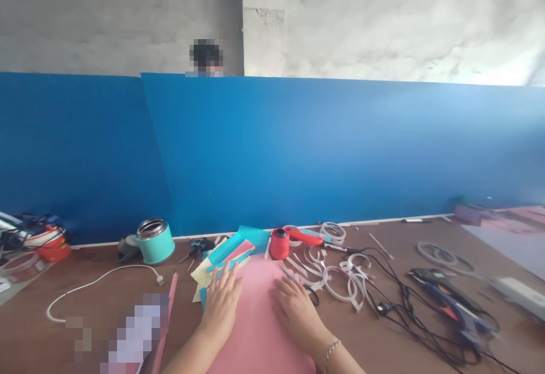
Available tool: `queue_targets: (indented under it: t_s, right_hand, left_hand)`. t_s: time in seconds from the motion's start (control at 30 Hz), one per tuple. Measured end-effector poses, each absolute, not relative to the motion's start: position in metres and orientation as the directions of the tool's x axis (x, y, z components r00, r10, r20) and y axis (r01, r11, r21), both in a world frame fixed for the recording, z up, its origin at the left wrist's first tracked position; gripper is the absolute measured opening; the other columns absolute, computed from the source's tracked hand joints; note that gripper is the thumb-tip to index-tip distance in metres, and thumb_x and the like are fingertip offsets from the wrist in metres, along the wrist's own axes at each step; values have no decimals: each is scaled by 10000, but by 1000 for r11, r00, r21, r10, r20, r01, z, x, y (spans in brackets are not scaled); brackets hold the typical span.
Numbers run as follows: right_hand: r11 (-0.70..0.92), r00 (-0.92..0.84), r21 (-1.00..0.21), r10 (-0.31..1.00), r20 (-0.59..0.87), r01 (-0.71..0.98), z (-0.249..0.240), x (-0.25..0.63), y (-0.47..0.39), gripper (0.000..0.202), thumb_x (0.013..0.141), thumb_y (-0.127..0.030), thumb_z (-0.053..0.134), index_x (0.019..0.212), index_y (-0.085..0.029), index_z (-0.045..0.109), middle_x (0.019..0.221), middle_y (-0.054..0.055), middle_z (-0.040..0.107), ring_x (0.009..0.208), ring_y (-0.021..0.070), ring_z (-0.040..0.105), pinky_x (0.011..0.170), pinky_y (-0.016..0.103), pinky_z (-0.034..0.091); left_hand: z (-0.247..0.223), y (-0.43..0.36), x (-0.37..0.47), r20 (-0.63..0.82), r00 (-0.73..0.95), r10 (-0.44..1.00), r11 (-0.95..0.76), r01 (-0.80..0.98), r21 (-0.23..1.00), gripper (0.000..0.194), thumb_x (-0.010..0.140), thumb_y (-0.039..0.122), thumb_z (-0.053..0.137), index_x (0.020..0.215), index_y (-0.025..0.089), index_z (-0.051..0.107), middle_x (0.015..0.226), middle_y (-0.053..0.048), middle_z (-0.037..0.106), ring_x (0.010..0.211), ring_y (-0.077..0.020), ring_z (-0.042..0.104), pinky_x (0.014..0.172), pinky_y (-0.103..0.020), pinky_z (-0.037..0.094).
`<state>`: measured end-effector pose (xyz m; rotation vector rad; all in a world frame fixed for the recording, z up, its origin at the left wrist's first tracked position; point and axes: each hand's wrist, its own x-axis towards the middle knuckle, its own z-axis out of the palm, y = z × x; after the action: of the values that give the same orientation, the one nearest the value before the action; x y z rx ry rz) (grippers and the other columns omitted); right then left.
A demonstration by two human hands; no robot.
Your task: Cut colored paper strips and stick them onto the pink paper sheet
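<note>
Pink sheet (pixel 258 326) lies nearest, on brown table (pixel 128 286). Left hand (pixel 222 300) rests spread at its left edge; right hand (pixel 297 309) lies flattened at its right, fingertip contact hard to judge. Red spool (pixel 280 245) stands just beyond.

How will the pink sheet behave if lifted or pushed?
The pink sheet probably flops: it looks paper-thin. Likely light, no visible bulk. It may buckle if the left hand and right hand, at opposite edges, push inward.
</note>
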<state>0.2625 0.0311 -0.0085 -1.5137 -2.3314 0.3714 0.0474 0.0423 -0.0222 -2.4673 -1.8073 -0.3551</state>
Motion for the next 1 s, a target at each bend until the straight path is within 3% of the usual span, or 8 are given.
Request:
queue_targets:
  t_s: [0.1, 0.23, 0.5, 0.6, 0.7, 0.8, 0.87, 1.0]
  right_hand:
    - [385, -338, -351, 922, 190, 854, -7, 261, 33, 467, 775, -52, 396, 1121, -234, 652, 1295, 62, 560, 1267, 240, 419, 1077, 438, 266]
    - [538, -516, -357, 841, 162, 764, -2, 258, 27, 484, 813, -151, 447, 1279, -252, 533, 1412, 54, 437, 1330, 242, 341, 1115, 470, 205]
    - [578, -576, -269, 812, 95, 770, -12, 264, 23, 492, 931, -328, 339, 1419, -268, 315, 1458, 59, 358, 1351, 286, 290, 1105, 602, 57]
    - [474, -463, -200, 881, 104, 857, -18, 263, 30, 471, 899, -215, 361, 1366, -230, 425, 1436, 88, 394, 1365, 324, 239, 1087, 631, 76]
    - [374, -355, -158, 925, 138, 914, -18, 261, 34, 465, 863, -150, 378, 1311, -176, 500, 1443, 125, 374, 1375, 325, 207, 1100, 602, 96]
    - [499, -477, -190, 866, 151, 846, -17, 259, 33, 477, 884, -226, 392, 1359, -225, 432, 1472, 81, 329, 1380, 277, 216, 1122, 562, 89]
    - [541, -525, -219, 841, 130, 812, -16, 259, 32, 482, 885, -285, 415, 1366, -253, 417, 1471, 70, 336, 1373, 271, 238, 1121, 570, 75]
    - [385, -367, -243, 923, 117, 890, -14, 260, 34, 447, 888, -261, 399, 1324, -204, 481, 1458, 109, 351, 1377, 294, 218, 1108, 581, 94]
  left_hand:
    - [-21, 30, 44, 187, 370, 910, -397, 907, 142, 545, 845, 53, 334, 1324, 274, 472, 1481, -33, 315, 1375, -265, 245, 1122, -525, 207]
    - [-31, 11, 46, 65, 580, 812, -574, 773, 271, 569, 904, 355, 409, 1437, 322, 211, 1502, -22, 230, 1369, -263, 262, 1108, -477, 270]
    - [-50, 6, 42, 32, 272, 962, -274, 955, 114, 849, 795, 708, 335, 1399, 113, 333, 1457, -174, 289, 1347, -396, 239, 1067, -570, 260]
    - [-54, 4, 38, 141, 135, 981, -142, 989, 39, 849, 813, 678, 331, 1328, 11, 435, 1407, -244, 351, 1326, -430, 262, 1056, -596, 253]
    - [-58, 3, 37, 236, 214, 948, -223, 975, 12, 653, 886, 547, 319, 1357, 108, 423, 1427, -165, 357, 1328, -374, 305, 1052, -557, 297]
    - [-60, 3, 43, 184, 404, 896, -420, 906, 57, 559, 921, 493, 280, 1402, 216, 342, 1451, -76, 336, 1316, -288, 367, 1046, -459, 361]
    - [-59, 5, 50, 140, 392, 909, -406, 909, 91, 596, 913, 527, 273, 1404, 197, 339, 1457, -93, 319, 1323, -303, 348, 1055, -480, 345]
    - [-54, 10, 61, 60, 317, 946, -323, 935, 148, 630, 909, 541, 259, 1416, 170, 311, 1472, -117, 284, 1356, -335, 259, 1078, -545, 276]
